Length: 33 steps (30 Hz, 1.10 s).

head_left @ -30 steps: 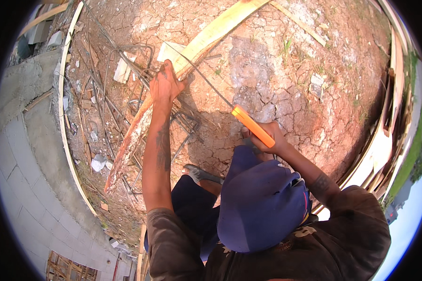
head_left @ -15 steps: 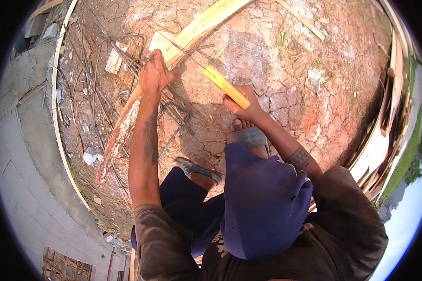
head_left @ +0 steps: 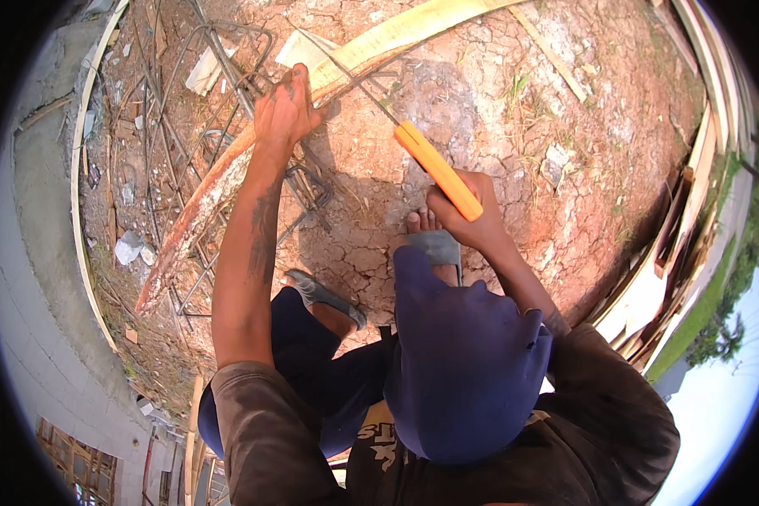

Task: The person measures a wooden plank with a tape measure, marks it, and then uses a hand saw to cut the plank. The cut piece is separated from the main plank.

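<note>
A long wooden plank [head_left: 388, 40] runs from the lower left to the top, its far stretch pale and its near stretch rough and reddish. My left hand [head_left: 285, 110] grips it near the middle, with the thumb out to the right. The handsaw [head_left: 441, 173] has a yellow-orange handle, and my right hand [head_left: 474, 209] is closed round it. Its thin blade lies across the plank, just beyond my left hand, seen almost edge-on. How deep the teeth sit in the wood I cannot tell.
Bent steel rods [head_left: 164, 126] tangle under and left of the plank. A pale wood scrap [head_left: 208, 72] lies among them. My sandalled feet [head_left: 437, 246] stand on cracked red soil. Stacked boards [head_left: 649, 287] line the right, and a grey block wall [head_left: 38, 287] stands left.
My right hand has drawn the saw back to the right and slightly down, so more blade shows on the near side of the plank. My left hand keeps its grip; the whole view has shifted slightly.
</note>
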Each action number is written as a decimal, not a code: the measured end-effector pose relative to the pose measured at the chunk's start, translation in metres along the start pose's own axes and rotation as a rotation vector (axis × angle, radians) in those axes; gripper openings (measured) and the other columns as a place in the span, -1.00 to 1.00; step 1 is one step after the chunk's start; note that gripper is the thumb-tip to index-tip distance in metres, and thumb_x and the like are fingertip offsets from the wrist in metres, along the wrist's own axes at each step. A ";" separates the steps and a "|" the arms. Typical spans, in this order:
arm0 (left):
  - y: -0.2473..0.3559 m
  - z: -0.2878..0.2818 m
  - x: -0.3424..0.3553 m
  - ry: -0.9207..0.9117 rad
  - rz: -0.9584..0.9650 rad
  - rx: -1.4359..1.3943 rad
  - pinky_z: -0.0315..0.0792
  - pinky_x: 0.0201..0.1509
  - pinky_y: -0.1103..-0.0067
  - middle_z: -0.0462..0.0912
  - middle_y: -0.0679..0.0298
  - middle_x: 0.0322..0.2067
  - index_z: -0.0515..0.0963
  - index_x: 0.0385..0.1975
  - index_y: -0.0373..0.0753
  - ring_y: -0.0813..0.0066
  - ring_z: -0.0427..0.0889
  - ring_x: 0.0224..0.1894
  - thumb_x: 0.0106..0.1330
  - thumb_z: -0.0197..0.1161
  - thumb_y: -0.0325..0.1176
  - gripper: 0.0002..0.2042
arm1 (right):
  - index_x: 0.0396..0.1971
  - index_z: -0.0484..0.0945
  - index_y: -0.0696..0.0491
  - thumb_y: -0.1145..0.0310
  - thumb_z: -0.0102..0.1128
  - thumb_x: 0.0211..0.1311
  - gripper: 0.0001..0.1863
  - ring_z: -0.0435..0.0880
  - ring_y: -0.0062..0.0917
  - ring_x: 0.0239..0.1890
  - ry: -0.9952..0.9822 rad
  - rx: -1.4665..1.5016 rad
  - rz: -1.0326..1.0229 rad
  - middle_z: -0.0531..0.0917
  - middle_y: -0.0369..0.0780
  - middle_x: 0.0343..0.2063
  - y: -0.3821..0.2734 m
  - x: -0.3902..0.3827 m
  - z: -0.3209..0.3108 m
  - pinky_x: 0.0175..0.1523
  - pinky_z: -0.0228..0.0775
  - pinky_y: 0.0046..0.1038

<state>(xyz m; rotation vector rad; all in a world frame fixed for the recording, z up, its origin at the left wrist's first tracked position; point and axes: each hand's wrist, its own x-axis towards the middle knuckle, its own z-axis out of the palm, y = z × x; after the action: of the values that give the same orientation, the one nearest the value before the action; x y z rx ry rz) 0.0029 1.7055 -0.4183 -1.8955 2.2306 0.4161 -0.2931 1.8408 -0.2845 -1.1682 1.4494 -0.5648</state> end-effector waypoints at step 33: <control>0.012 0.003 -0.002 0.088 0.010 -0.085 0.48 0.10 0.18 0.69 -0.09 -0.10 0.16 0.36 -0.08 -0.06 0.66 0.02 0.17 0.39 0.13 -0.17 | -0.66 0.45 0.18 0.46 0.24 0.08 -0.78 0.31 -0.71 -0.67 0.068 -0.030 -0.082 0.39 -0.28 -0.77 0.002 0.047 0.022 -0.54 0.17 -0.47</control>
<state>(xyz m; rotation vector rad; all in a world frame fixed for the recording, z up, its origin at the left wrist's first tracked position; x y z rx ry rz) -0.0085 1.7103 -0.4194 -1.9821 2.3132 0.4438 -0.2668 1.8060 -0.3130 -1.2464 1.4775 -0.6472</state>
